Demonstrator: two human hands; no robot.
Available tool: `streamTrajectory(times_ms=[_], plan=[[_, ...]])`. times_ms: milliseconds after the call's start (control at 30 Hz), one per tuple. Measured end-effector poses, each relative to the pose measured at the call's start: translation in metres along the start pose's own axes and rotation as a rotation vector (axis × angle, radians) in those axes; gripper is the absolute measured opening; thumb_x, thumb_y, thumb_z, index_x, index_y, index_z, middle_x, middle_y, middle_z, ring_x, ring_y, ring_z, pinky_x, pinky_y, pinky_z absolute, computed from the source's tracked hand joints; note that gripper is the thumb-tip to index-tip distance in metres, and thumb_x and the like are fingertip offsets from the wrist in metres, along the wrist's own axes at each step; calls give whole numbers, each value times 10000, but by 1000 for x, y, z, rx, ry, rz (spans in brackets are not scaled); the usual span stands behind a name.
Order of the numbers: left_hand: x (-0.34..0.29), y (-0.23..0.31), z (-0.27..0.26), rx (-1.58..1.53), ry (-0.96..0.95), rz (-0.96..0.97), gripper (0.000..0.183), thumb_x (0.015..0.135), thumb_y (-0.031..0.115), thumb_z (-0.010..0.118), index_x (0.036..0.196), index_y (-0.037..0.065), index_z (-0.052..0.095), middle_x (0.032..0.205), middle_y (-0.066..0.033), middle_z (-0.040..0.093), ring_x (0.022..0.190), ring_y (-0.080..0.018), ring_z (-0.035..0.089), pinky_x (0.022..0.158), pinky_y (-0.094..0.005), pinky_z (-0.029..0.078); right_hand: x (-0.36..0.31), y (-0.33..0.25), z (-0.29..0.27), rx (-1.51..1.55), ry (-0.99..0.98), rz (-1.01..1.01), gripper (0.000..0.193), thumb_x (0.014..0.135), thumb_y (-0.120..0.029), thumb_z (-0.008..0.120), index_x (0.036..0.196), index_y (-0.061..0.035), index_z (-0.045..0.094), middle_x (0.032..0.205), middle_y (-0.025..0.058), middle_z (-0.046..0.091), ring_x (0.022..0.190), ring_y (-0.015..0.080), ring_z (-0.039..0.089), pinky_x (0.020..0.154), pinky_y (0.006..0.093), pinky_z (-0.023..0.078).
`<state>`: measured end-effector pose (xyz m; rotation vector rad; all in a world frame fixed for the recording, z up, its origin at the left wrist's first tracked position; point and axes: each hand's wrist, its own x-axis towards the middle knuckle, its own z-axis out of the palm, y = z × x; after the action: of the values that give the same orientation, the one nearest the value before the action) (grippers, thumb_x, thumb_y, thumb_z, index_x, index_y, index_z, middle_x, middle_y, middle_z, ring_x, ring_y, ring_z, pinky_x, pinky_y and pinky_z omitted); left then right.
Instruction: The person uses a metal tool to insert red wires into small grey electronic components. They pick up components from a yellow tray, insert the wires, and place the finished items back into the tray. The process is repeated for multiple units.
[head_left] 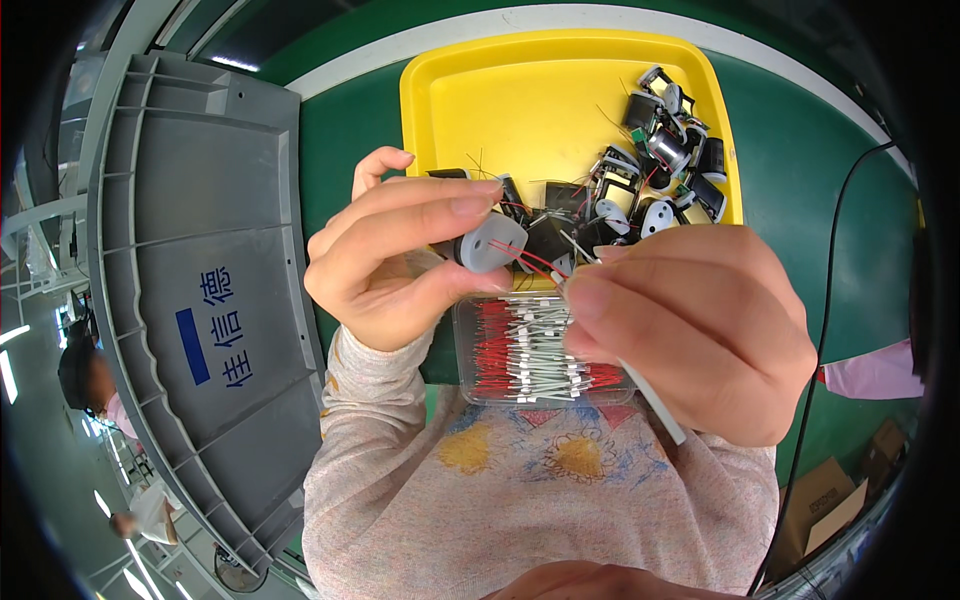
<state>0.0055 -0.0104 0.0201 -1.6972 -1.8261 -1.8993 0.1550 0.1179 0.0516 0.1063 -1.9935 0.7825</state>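
My left hand (385,250) pinches a small black cylindrical part with a pale grey end cap (492,243) between its thumb and fingers. The cap has small holes and faces right. Thin red wires (532,259) stretch from the cap to my right hand (695,325). The right thumb and fingers close on the wires' far ends, beside a small white piece. A slim whitish rod (655,405) sticks out below that hand; its middle is hidden in the grip, so its kind is unclear. Both hands are above the near edge of a yellow tray (530,45).
Several similar black parts (665,150) with fine wires lie in the tray's right and near portions. Below it, a clear box (465,350) holds many red-and-white leads (545,345). A grey crate (205,250) stands left. A black cable (828,270) and cardboard boxes (830,500) are right.
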Motion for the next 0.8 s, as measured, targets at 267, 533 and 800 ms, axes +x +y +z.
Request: streamTrajectory(times_ms=[267,533,800], plan=[[-2,-1,1,-28,4,-13,346,558,141,808,844,7,666,854,-135,677,817,-211,647,844,-367,343,0,5,-1,32,-13,-29,336,514,-33,764,827,4,648,775,86,611,651,196,588,511,250,477],[-3,-2,1,-71,-3,-9,373,553,155,818,858,5,666,862,-139,676,816,-211,644,854,-371,339,-2,2,3,59,51,-2,328,522,-41,766,824,3,644,775,84,610,655,204,594,519,258,483],[-4,-3,1,-168,36,2,412,562,174,829,885,13,630,862,-151,673,813,-205,642,871,-375,332,6,-6,-7,-29,-128,-13,324,549,-73,774,834,-6,635,774,84,611,681,223,607,529,264,493]])
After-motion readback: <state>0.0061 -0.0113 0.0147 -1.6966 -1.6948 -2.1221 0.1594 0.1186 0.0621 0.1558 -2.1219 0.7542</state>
